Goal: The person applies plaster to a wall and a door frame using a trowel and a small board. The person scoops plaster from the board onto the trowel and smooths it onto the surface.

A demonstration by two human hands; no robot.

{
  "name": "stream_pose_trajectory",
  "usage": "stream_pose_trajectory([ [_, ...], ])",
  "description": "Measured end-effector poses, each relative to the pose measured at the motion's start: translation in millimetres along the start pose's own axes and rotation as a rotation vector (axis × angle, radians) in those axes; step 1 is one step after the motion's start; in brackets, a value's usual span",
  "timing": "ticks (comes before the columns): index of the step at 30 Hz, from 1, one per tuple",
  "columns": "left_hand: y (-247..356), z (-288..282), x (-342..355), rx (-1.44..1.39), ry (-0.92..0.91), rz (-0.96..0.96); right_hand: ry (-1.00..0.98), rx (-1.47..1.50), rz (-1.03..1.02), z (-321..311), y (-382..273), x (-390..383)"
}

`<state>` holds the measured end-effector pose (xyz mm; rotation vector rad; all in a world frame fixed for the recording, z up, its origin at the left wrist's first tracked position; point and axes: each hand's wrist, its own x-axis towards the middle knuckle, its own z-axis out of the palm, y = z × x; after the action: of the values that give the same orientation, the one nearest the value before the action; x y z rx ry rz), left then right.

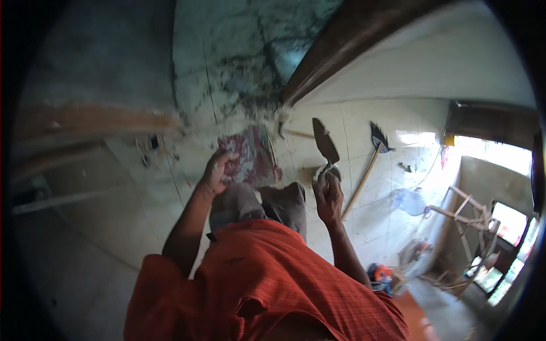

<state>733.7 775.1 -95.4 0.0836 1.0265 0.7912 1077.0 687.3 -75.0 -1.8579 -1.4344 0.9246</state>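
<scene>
My left hand [216,173] is closed on the left edge of a flat reddish board [248,156] smeared with grey, with the thumb lying on top. The board is in front of my knees. My right hand [329,196] is wrapped round the handle of a trowel [325,141], whose pointed blade is directed away from me and stands apart from the board. Just behind the trowel's neck shows part of a round, pale container [336,170]; my hand hides most of it.
Beyond the board a hammer [297,133] lies on the tiled floor. To the right lies a broom [362,182] with dark bristles. Brown wooden door frame posts [318,54] rise ahead, with dark debris between. A clear plastic bag [410,200] and wooden poles [458,213] are at the right.
</scene>
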Motion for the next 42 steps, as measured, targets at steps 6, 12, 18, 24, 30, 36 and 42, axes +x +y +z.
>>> stream_pose_trajectory([
  [6,-15,88,-73,0.050,-0.261,0.010,-0.038,0.125,0.070,-37,-1,-51],
  [12,-14,119,-91,0.166,-0.396,-0.090,0.248,0.065,-0.274,-36,-22,-61],
  [18,18,181,-107,0.167,-0.572,-0.038,0.183,0.109,-0.319,-51,-29,-55],
  [24,55,192,-116,0.304,-0.533,0.293,0.274,0.127,-0.373,-74,-29,-45],
  [30,97,229,-115,0.183,-0.420,0.389,0.367,0.024,-0.133,-85,-32,-35],
  [36,97,268,-116,0.288,-0.292,0.712,0.436,0.405,-0.228,-112,-20,8],
  [42,97,264,-116,0.145,-0.361,0.870,0.157,0.588,-0.329,-161,-57,94],
])
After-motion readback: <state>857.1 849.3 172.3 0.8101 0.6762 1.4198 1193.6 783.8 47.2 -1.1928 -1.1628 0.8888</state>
